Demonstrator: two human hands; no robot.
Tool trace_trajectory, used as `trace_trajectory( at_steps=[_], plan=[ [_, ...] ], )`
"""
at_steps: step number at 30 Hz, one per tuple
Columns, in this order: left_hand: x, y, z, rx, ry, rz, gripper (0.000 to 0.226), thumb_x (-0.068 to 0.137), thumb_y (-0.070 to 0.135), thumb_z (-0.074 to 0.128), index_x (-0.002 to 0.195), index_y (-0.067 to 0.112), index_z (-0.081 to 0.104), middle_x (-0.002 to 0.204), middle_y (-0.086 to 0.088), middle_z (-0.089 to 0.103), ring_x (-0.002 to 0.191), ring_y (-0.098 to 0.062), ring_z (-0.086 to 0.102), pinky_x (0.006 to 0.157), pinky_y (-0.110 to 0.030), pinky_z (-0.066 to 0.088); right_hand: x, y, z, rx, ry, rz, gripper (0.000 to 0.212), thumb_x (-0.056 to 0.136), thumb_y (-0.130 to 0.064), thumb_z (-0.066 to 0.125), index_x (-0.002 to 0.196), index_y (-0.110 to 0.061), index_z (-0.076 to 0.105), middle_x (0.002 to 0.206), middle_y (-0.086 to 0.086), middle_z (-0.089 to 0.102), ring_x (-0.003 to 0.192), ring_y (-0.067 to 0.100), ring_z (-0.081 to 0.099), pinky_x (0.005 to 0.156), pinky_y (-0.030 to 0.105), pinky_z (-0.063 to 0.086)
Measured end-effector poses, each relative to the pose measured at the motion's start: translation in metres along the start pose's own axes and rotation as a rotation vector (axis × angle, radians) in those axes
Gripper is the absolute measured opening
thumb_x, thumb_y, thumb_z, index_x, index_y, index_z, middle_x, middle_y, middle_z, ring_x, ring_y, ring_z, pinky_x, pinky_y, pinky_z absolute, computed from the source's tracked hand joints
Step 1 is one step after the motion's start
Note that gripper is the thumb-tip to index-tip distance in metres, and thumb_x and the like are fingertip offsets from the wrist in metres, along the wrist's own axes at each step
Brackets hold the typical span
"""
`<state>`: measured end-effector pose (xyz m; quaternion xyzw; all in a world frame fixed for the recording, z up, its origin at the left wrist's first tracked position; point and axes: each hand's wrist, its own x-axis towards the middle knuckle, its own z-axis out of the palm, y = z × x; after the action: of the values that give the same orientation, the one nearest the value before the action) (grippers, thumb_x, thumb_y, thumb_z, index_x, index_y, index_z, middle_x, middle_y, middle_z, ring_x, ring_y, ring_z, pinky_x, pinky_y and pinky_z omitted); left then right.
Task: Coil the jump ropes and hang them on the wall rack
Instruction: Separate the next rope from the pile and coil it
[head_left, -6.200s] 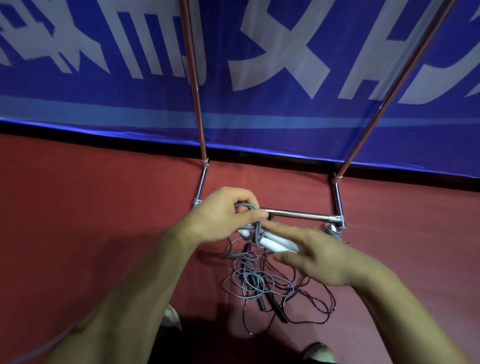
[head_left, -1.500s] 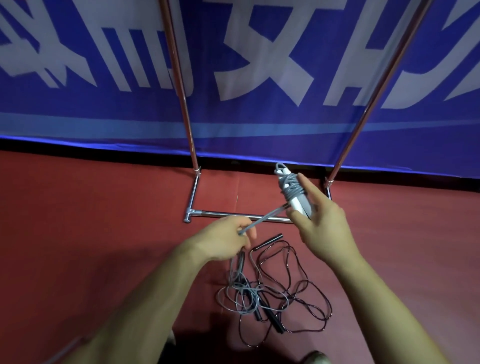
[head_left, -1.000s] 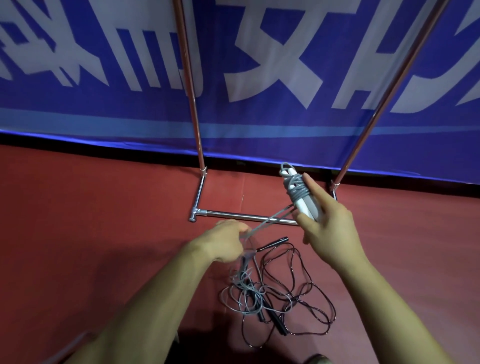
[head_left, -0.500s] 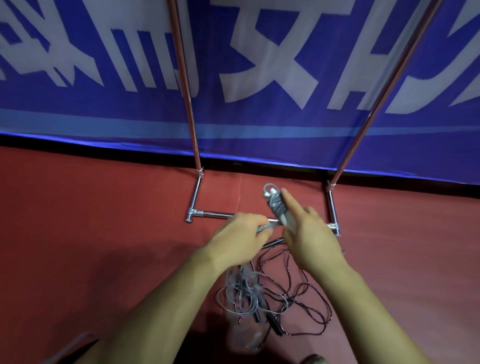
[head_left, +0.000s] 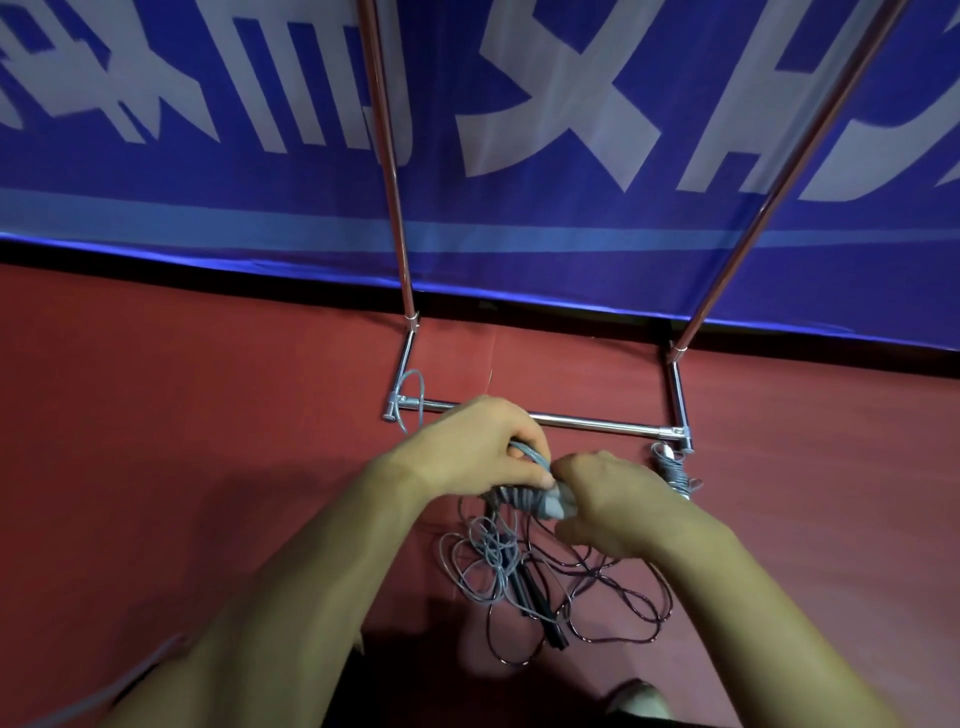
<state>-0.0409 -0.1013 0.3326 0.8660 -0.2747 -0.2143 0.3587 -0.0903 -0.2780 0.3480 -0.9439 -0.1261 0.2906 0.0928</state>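
My right hand (head_left: 615, 499) grips the white handles of a grey jump rope (head_left: 524, 498), with the cord wound around them. My left hand (head_left: 478, 447) pinches a loop of that grey cord just above the handles. Below both hands, loose grey cord (head_left: 480, 561) and a dark jump rope (head_left: 613, 603) with black handles lie tangled on the red floor. Another wound grey rope bundle (head_left: 672, 470) lies by the rack's right foot. The metal rack (head_left: 587, 422) stands against the blue banner; only its base bar and two uprights show.
A blue banner (head_left: 519, 156) with white characters covers the wall behind the rack. A loop of grey cord (head_left: 413, 395) hangs near the rack's left foot. A shoe tip (head_left: 631, 696) shows at the bottom edge. Red floor (head_left: 182, 415) spreads left and right.
The handle bundle has come down from upright at chest height to lie sideways between both hands. My left hand has moved in close and now pinches the cord at the handles.
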Motion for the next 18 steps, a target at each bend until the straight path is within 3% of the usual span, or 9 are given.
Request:
trace_trajectory(
  at_steps=[3, 6, 9, 11, 13, 16, 18],
  plan=[
    [-0.001, -0.002, -0.005, -0.199, -0.064, -0.074, 0.019, 0.074, 0.044, 0.085, 0.080, 0.028, 0.078, 0.080, -0.007, 0.072, 0.068, -0.020, 0.062, 0.068, -0.045, 0.053, -0.007, 0.002, -0.007, 0.110, -0.025, -0.162, 0.026, 0.078, -0.029, 0.067, 0.069, -0.031, 0.043, 0.071, -0.005, 0.052, 0.071, 0.022, 0.052, 0.060, 0.032, 0.041],
    [-0.003, 0.003, -0.013, -0.452, -0.083, -0.086, 0.010, 0.076, 0.025, 0.086, 0.078, 0.021, 0.078, 0.076, -0.002, 0.073, 0.074, -0.007, 0.062, 0.072, -0.029, 0.050, -0.014, 0.006, -0.014, 0.246, 0.040, -0.253, 0.026, 0.071, -0.023, 0.068, 0.066, -0.034, 0.045, 0.060, -0.005, 0.046, 0.056, 0.012, 0.040, 0.053, 0.031, 0.037],
    [-0.003, 0.004, -0.017, -0.721, -0.098, -0.128, 0.009, 0.080, 0.010, 0.080, 0.076, 0.014, 0.073, 0.070, 0.005, 0.070, 0.064, -0.004, 0.062, 0.064, -0.016, 0.049, -0.021, 0.007, -0.019, 0.393, 0.144, -0.280, 0.027, 0.070, -0.019, 0.069, 0.086, -0.033, 0.053, 0.062, -0.007, 0.051, 0.054, 0.011, 0.042, 0.051, 0.027, 0.038],
    [-0.004, 0.001, -0.021, -0.911, -0.172, -0.170, 0.014, 0.082, 0.005, 0.075, 0.074, 0.017, 0.072, 0.069, 0.001, 0.067, 0.059, -0.007, 0.061, 0.058, -0.018, 0.050, -0.025, 0.004, -0.019, 0.483, 0.194, -0.302, 0.041, 0.071, -0.017, 0.072, 0.101, -0.035, 0.050, 0.063, -0.005, 0.056, 0.054, 0.010, 0.043, 0.050, 0.025, 0.037],
    [-0.005, -0.004, -0.025, -1.051, -0.262, -0.233, 0.007, 0.081, 0.008, 0.068, 0.080, 0.015, 0.068, 0.071, -0.002, 0.063, 0.056, -0.010, 0.060, 0.054, -0.021, 0.051, -0.028, 0.000, -0.018, 0.643, 0.185, -0.345, 0.051, 0.073, -0.009, 0.073, 0.108, -0.033, 0.045, 0.063, 0.007, 0.055, 0.052, 0.013, 0.041, 0.050, 0.033, 0.035],
    [-0.005, -0.009, -0.022, -1.165, -0.355, -0.290, 0.026, 0.067, 0.016, 0.087, 0.084, 0.012, 0.067, 0.068, -0.001, 0.062, 0.056, -0.010, 0.062, 0.055, -0.024, 0.053, -0.031, -0.003, -0.020, 0.869, 0.106, -0.409, 0.072, 0.075, 0.000, 0.076, 0.126, -0.035, 0.038, 0.058, 0.010, 0.047, 0.050, 0.021, 0.037, 0.047, 0.043, 0.030],
    [-0.006, -0.006, -0.010, -1.232, -0.337, -0.347, 0.031, 0.052, 0.024, 0.098, 0.070, 0.014, 0.075, 0.067, -0.002, 0.065, 0.062, -0.012, 0.064, 0.062, -0.026, 0.055, -0.034, -0.002, -0.020, 0.982, 0.029, -0.447, 0.096, 0.078, 0.007, 0.076, 0.145, -0.044, 0.031, 0.054, 0.003, 0.051, 0.044, 0.020, 0.041, 0.042, 0.035, 0.032]
  ],
)
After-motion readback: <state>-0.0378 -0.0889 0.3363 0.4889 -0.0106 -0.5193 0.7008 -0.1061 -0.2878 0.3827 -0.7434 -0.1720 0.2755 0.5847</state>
